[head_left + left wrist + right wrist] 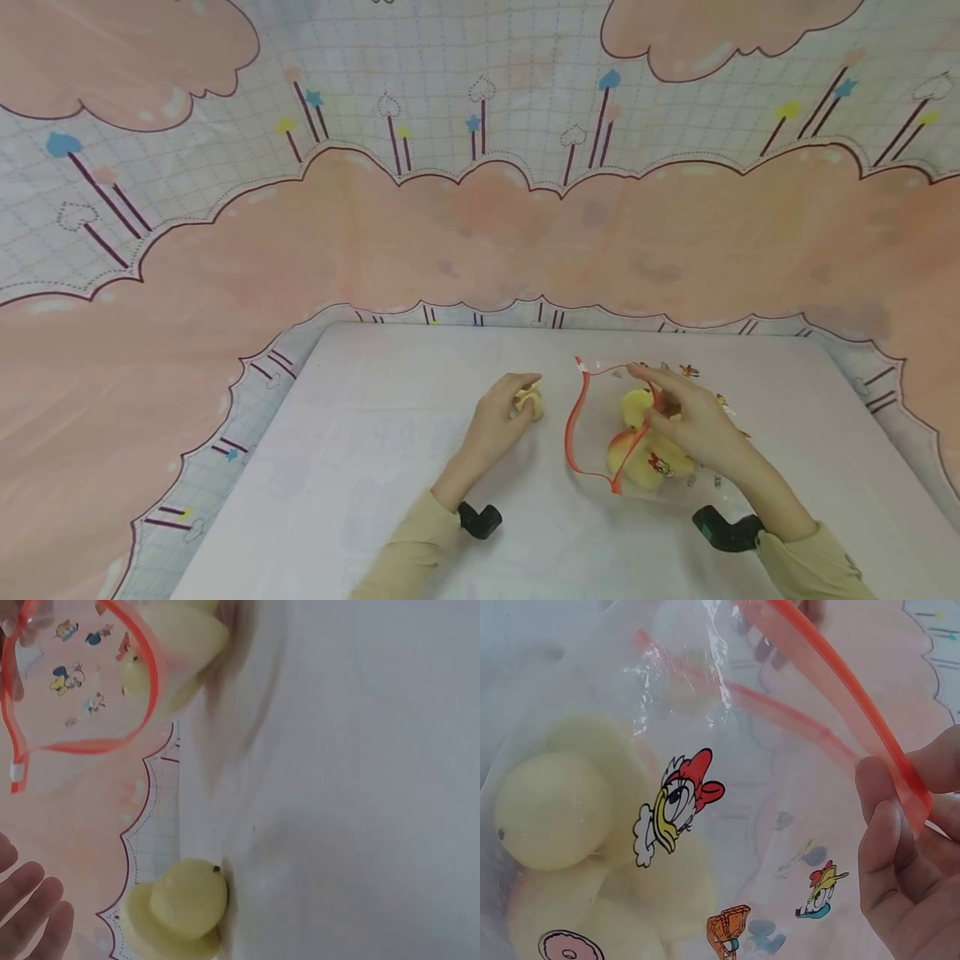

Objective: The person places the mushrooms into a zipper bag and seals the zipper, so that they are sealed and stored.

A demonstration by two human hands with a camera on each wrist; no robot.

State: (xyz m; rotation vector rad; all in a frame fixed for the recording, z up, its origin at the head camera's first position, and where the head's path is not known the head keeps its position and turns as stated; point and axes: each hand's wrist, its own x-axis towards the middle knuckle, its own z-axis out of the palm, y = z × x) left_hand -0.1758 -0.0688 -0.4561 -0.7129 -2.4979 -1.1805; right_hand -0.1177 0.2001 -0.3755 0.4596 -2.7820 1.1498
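My right hand (693, 417) pinches the red zip edge of a clear zip bag (658, 465) printed with cartoon characters. Its mouth gapes toward the left hand, and the red zip strip (832, 667) bows outward. Several pale yellow fruits (555, 810) lie inside, one with a reddish patch. To the left of the bag, my left hand (498, 417) reaches around a pale yellow, pear-shaped fruit (187, 900) on the table. In the left wrist view its fingers (34, 900) are spread and stand apart from the fruit.
A white table (360, 433) lies under both hands. Behind it hangs a patterned cloth (480, 242) with peach cloud shapes. Black wrist devices (480, 521) sit at both wrists, close above the tabletop.
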